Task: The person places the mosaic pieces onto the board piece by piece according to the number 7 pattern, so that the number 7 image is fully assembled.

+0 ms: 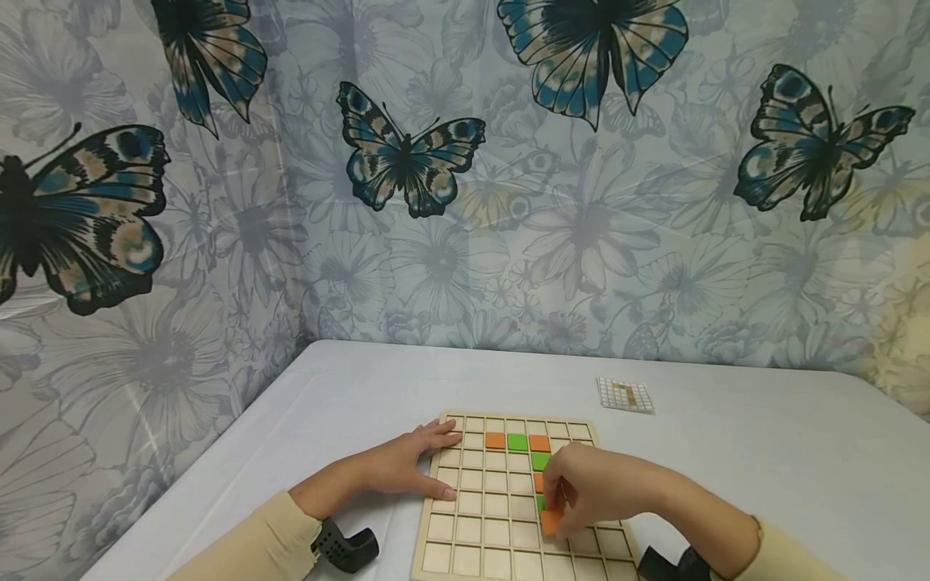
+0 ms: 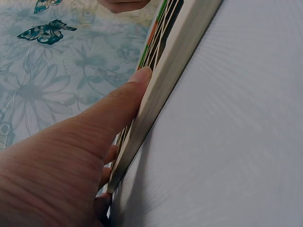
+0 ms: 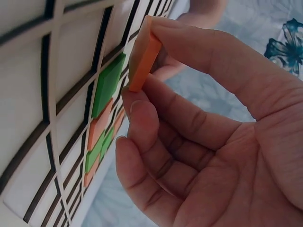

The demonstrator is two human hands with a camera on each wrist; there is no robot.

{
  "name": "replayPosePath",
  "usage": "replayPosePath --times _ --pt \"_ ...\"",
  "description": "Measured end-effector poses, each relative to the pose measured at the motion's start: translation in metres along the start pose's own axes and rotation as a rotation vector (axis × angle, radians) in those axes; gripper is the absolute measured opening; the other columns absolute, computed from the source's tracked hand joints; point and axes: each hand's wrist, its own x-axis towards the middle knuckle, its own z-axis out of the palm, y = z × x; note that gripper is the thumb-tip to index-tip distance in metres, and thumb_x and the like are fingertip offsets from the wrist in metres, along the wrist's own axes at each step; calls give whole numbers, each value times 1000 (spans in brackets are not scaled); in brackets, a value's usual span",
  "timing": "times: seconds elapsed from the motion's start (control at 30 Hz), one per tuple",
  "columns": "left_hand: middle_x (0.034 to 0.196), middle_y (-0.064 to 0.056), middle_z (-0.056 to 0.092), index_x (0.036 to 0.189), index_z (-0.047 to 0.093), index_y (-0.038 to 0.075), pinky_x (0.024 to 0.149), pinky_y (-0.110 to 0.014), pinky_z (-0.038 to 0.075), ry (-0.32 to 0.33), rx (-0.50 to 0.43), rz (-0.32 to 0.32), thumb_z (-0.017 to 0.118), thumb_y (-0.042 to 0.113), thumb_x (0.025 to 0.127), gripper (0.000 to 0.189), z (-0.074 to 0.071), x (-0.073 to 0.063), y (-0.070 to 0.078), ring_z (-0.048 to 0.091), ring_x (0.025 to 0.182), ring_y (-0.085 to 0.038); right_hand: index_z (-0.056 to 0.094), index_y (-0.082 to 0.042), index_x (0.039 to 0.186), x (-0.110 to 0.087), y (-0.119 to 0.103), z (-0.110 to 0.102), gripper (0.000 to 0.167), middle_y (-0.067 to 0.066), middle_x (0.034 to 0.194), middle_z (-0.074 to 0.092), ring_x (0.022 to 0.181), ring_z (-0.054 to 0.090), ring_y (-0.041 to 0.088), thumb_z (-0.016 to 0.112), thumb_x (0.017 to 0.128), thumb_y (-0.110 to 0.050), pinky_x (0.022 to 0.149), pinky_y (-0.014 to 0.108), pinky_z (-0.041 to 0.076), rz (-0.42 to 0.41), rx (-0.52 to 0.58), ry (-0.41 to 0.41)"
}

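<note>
A wooden grid board lies on the table, and my left hand rests along its left edge with fingers extended. In the left wrist view, the thumb lies against the board's rim. My right hand pinches an orange square tile between thumb and fingers, tilted just above the grid. Next to it, a green tile sits in a cell, partly hidden in the head view. More orange tiles and green tiles form a row near the far side and a column running toward me.
A small card printed with a coloured grid lies beyond the board to the right. The white-covered table meets a butterfly-patterned cloth at the back and left. Black straps with devices are on both wrists.
</note>
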Motion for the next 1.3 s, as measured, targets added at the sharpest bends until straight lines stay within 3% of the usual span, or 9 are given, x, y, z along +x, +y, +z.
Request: replayPosePath --times 0.67,1.3 --pt "157 -4 18 144 38 16 112 -61 11 -3 -9 4 73 42 78 79 -1 -2 4 7 145 -33 63 -16 73 0 -5 12 17 -11 65 55 57 47 -1 80 70 -12 56 18 44 83 -39 -23" --pt "157 -4 18 144 38 17 112 -61 12 6 -3 9 74 40 78 79 -1 -1 3 7 145 -33 62 -17 71 1 -5 12 19 -11 64 54 57 46 -1 80 69 -12 55 17 43 86 -64 -20"
